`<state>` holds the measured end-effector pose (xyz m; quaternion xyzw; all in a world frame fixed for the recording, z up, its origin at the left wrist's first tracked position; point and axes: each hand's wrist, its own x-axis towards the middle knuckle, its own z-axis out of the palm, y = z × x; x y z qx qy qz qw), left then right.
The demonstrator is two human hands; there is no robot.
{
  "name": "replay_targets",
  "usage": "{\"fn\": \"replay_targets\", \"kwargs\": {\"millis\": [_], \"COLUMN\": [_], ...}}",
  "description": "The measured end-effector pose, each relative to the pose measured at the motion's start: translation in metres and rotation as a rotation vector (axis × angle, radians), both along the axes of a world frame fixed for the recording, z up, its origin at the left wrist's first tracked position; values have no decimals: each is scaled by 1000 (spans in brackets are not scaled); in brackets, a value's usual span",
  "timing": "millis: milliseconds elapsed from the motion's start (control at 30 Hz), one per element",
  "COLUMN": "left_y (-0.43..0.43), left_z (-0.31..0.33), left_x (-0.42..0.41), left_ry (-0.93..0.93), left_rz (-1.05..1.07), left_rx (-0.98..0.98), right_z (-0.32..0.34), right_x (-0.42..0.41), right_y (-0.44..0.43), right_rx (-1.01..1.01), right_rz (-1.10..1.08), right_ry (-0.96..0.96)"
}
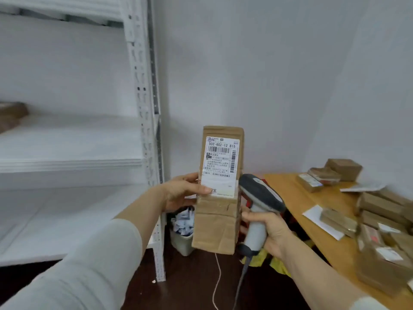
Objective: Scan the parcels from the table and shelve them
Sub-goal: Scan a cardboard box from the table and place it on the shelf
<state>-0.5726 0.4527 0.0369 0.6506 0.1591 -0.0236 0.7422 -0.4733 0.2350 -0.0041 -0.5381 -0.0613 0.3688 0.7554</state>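
My left hand (pixel 182 190) grips a tall brown cardboard parcel (pixel 216 222) by its left edge and holds it upright in mid-air, thumb on the white shipping label (pixel 221 166) that faces me. My right hand (pixel 267 231) grips the handle of a grey barcode scanner (pixel 260 193), whose dark head sits just right of the parcel, beside the label's lower corner. A white metal shelf unit (pixel 67 157) stands to the left. A wooden table (pixel 290 191) on the right carries several more brown parcels (pixel 380 206).
One brown parcel (pixel 11 115) lies on the middle shelf at the far left. A small bin (pixel 182 231) full of paper scraps stands on the dark floor behind the held parcel. The scanner's cable (pixel 241 280) hangs down. Yellow material lies under the table edge.
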Motion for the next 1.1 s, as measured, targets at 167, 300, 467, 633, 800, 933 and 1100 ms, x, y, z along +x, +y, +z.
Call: {"fn": "replay_targets", "kwargs": {"millis": [167,300,467,633,800,933,1100], "left_y": [104,157,196,231,273,321,396], "left_z": [11,24,34,23,24,25,32], "left_x": [-146,-243,-330,-366,-392,-392,-378], "left_ry": [-6,-18,-50,-12,36,58,155], "left_rz": [282,515,779,1044,1012,996,958], "left_rx": [59,91,72,0,-26,26,65], "right_z": [2,17,31,33,33,29,29], "right_x": [-91,-159,-239,-281,-301,-301,-289], "right_y": [138,220,294,350,407,467,553], "right_rx": [22,43,57,79,99,76,90], "right_rz": [300,467,720,833,872,861,854], "right_ry": [42,-13,-19,6,20,9,22]}}
